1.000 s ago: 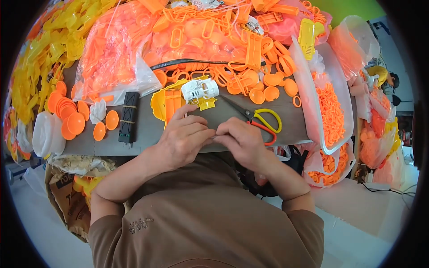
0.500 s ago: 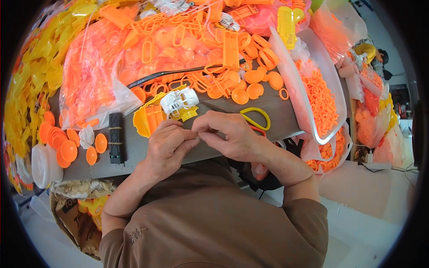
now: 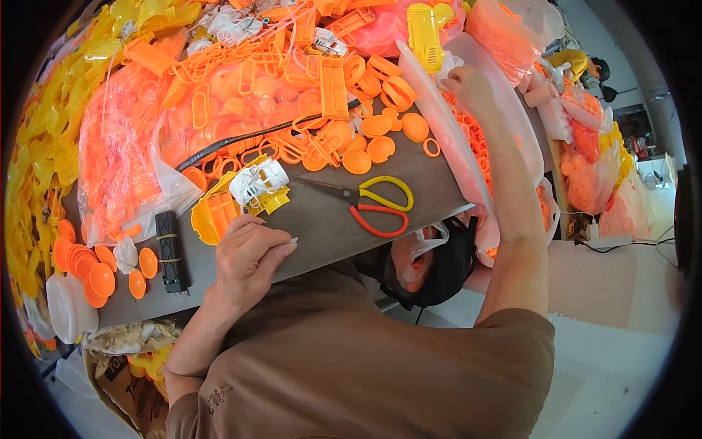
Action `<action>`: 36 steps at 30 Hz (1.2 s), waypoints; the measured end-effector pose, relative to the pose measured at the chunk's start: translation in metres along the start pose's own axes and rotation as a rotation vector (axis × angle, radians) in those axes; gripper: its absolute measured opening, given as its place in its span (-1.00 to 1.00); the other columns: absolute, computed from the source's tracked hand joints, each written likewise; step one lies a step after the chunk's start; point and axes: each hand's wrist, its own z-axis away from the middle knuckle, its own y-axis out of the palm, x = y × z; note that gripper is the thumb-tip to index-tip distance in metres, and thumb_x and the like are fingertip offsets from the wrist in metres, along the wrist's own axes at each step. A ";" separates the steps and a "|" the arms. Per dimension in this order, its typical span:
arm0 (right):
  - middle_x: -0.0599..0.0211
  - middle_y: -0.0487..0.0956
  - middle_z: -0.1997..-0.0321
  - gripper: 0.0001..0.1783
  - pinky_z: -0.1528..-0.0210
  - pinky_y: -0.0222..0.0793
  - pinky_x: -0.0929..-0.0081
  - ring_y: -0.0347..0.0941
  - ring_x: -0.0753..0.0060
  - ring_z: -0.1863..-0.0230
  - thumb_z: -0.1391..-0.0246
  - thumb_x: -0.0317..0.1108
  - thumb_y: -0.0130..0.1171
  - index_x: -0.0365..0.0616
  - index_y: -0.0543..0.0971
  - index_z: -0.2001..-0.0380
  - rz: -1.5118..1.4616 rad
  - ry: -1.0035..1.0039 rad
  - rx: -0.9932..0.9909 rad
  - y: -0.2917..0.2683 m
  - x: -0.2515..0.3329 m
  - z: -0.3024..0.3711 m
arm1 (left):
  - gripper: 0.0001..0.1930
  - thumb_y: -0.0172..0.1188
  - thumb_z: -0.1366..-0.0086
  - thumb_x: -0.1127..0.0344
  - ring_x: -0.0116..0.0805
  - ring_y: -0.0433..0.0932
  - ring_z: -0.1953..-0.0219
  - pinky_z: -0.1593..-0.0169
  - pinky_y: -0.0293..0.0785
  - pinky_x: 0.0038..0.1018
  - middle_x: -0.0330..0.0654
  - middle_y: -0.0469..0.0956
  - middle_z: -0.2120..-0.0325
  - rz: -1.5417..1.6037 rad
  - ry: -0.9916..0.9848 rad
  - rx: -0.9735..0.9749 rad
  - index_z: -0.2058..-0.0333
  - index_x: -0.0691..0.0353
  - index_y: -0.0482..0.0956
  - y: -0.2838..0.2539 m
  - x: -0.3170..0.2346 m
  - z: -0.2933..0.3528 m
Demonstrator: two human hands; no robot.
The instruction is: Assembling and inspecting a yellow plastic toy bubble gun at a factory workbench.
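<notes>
While the left hand [image 3: 248,256] rests curled on the surface [image 3: 322,219], the right hand [image 3: 468,84] reaches out.
Left fingers loosely closed just below a white-and-yellow toy part [image 3: 259,183]; right fingers' grip, can't tell.

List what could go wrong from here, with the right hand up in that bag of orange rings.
1. The scissors lie open on the table between the left hand and the right hand; a hand coming back might brush the blades.
2. The right hand reaches into the clear bag of orange rings at the table's edge; a tug may spill them.
</notes>
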 end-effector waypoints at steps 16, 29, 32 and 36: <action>0.15 0.50 0.50 -0.75 0.33 0.33 0.31 0.45 0.20 0.40 0.19 -0.31 0.29 -0.27 0.51 0.51 -0.037 0.153 -0.029 -0.008 -0.003 0.002 | -0.88 0.26 0.01 0.58 -0.31 0.48 0.50 0.18 0.38 -0.43 -0.17 0.51 0.57 0.058 -0.068 -0.078 0.46 0.29 0.53 -0.008 -0.005 0.002; -0.06 0.48 0.09 -0.77 0.33 0.51 0.45 0.51 0.33 0.28 -0.08 -0.43 0.07 -0.29 0.41 0.19 -1.831 -0.042 0.531 0.010 0.209 0.165 | -0.94 0.15 -0.14 0.56 -0.45 0.44 0.40 0.32 0.38 -0.55 -0.20 0.53 0.43 0.391 -0.302 -0.136 0.37 0.35 0.51 -0.013 -0.013 -0.007; -0.08 0.47 0.06 -0.67 0.34 0.51 0.45 0.51 0.33 0.28 -0.09 -0.38 0.09 -0.26 0.35 0.09 -2.155 0.006 0.601 0.037 0.224 0.173 | -0.95 0.14 -0.13 0.58 -0.40 0.46 0.41 0.31 0.39 -0.52 -0.17 0.54 0.45 0.308 -0.285 -0.161 0.40 0.35 0.50 -0.014 -0.014 -0.006; -0.04 0.48 0.05 -0.57 0.33 0.48 0.48 0.49 0.37 0.26 -0.10 -0.33 0.12 -0.27 0.33 0.00 -2.202 -0.004 0.603 0.042 0.234 0.173 | -0.95 0.14 -0.10 0.59 -0.32 0.49 0.42 0.31 0.40 -0.48 -0.14 0.55 0.47 0.262 -0.224 -0.193 0.42 0.35 0.50 -0.013 -0.010 -0.003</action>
